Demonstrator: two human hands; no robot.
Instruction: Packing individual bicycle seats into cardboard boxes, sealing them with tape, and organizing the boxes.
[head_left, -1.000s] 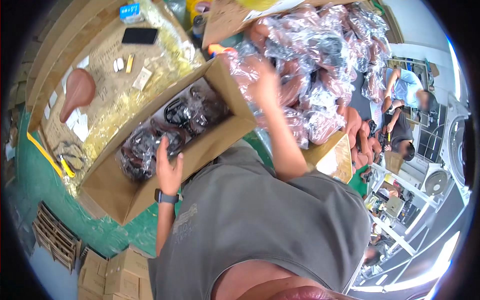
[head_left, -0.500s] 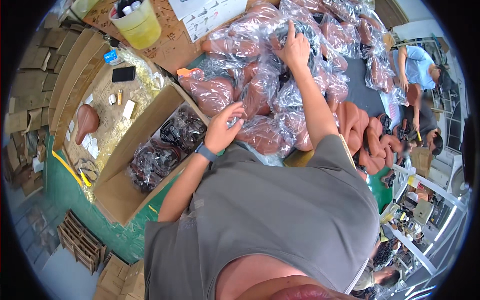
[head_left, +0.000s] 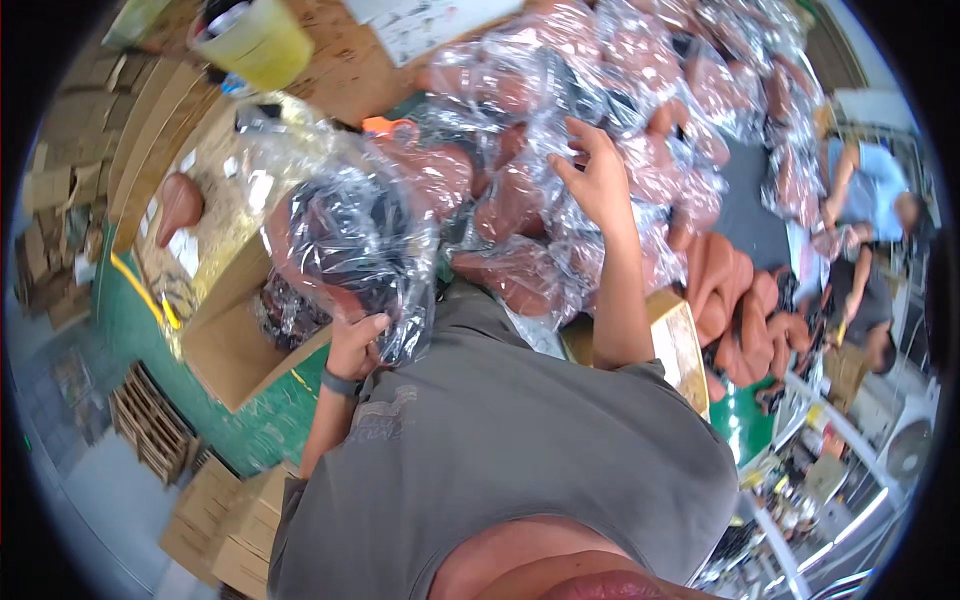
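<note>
My left hand [head_left: 357,345] grips a bagged bicycle saddle [head_left: 345,230] by its lower end. Clear plastic wraps it, and its dark underside faces up with a brown edge showing. It is held above an open cardboard box [head_left: 235,360], hiding much of the inside; another bagged saddle [head_left: 290,310] lies in there. My right hand [head_left: 597,185] hovers over the pile with fingers apart and nothing in them. Below it, brown saddles in clear bags [head_left: 512,205] lie heaped across the table.
Unwrapped brown saddles [head_left: 725,290] are stacked to the right. A yellowish bucket [head_left: 255,50] and printed sheets [head_left: 440,22] stand at the back. On the left are a lone saddle [head_left: 181,205] and a wooden pallet [head_left: 150,415]. Two people [head_left: 870,190] work at the far right.
A bagged saddle has come into my left hand, which was empty beside the pile, and is now over the box. My right hand has drawn back from the pile's far part.
</note>
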